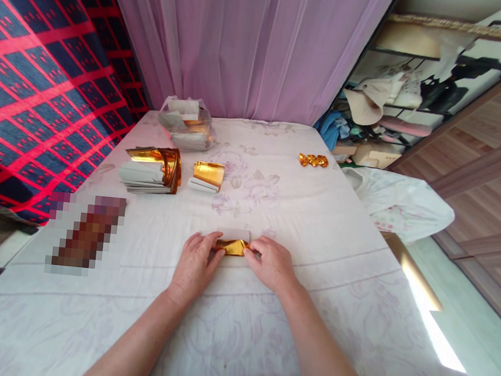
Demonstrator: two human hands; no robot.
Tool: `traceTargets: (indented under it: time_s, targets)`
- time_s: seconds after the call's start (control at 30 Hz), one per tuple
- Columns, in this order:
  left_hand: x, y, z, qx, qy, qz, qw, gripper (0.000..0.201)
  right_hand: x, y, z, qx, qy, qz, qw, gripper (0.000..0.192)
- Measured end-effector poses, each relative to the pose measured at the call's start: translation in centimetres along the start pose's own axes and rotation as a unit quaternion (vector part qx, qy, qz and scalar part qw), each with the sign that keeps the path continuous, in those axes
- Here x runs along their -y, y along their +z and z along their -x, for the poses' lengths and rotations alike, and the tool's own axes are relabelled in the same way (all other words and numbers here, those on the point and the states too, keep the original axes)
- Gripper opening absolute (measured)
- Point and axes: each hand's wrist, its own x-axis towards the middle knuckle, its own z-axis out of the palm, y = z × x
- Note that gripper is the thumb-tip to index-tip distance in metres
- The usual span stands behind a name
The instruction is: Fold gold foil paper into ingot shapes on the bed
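A small sheet of gold foil paper (232,246), partly folded with a white flap showing at its far edge, lies on the white flowered tablecloth (326,231). My left hand (194,263) pinches its left end with thumb and fingers. My right hand (270,262) pinches its right end. Both hands rest on the cloth in the middle of the table, near the front.
A stack of gold and white paper (151,171) lies at the left, with a smaller stack (208,176) beside it. A clear bag of paper (188,124) sits at the back. Three folded gold pieces (313,160) lie at the back right. A blurred patch (85,232) is at the left.
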Motion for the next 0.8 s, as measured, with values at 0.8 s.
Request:
traceTargets:
  time_s: [0.8]
  targets:
    - [-2.1, 0.1, 2.3, 0.069, 0.127, -0.137, 0.980, 0.038, 0.2, 0.6, -0.2, -0.014, 0.015, 0.006, 1.000, 0.016]
